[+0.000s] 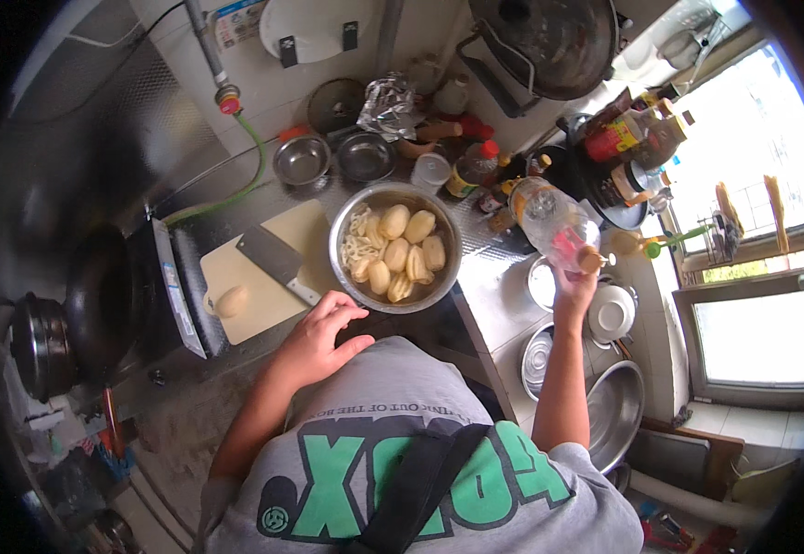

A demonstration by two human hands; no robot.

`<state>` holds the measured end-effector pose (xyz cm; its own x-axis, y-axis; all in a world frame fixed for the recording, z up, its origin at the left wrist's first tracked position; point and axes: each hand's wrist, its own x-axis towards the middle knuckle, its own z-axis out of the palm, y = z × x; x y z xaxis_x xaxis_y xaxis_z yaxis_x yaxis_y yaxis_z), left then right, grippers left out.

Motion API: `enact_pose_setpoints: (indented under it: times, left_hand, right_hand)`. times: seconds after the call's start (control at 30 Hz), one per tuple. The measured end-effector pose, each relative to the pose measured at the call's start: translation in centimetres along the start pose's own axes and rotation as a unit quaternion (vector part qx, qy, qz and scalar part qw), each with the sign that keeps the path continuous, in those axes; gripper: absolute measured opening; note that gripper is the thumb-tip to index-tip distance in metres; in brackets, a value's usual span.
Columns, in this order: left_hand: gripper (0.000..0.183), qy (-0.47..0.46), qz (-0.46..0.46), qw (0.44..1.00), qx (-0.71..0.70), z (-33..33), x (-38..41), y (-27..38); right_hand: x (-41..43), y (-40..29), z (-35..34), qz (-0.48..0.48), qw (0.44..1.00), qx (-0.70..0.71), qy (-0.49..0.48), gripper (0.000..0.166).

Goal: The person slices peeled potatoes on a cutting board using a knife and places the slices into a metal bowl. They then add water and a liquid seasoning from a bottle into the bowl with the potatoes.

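My right hand (573, 287) is closed around the near end of a large clear plastic bottle (544, 208), held tilted over the right side of the counter. My left hand (318, 336) hovers by the near rim of a steel basin (451, 273), fingers bent and thumb apart, holding nothing. Inside the basin lie several peeled potatoes (395, 255), some with grooves, and a heap of pale strips (360, 232). Left of it, a cleaver (270, 256) rests on a cream cutting board (235, 329), its handle near my left fingers. One peeled potato (230, 302) sits on the board.
Behind the basin stand two small steel bowls (302, 161), a plastic tub (431, 171) and a red-capped sauce bottle (472, 170). Lidded pots (537, 356) and a large steel bowl (616, 415) line the right. A dark wok (100, 291) is at left. An open window (755, 339) is far right.
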<state>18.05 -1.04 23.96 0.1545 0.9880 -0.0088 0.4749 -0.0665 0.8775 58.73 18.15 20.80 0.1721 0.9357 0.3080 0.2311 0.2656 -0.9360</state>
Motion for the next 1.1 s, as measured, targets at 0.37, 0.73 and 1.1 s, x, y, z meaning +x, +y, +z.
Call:
enact_pose_setpoints:
  times: [0.37, 0.73, 1.1]
  left_hand:
    - [0.041, 0.035, 0.026, 0.999, 0.031, -0.2, -1.6, -1.9]
    - [0.038, 0.046, -0.034, 0.998, 0.02, -1.0, -3.9, -4.7]
    - [0.04, -0.04, -0.032, 0.999, 0.005, -1.7, -5.4, -6.3]
  right_hand:
    - [-0.6, -4.6, 2.1, 0.127, 0.982, 0.14, -0.024, 0.043]
    - [-1.2, -9.9, 5.3, 0.185, 0.962, 0.184, -0.084, 0.034]
    - [-8.2, -14.3, 3.9, 0.282, 0.947, 0.144, -0.046, 0.038]
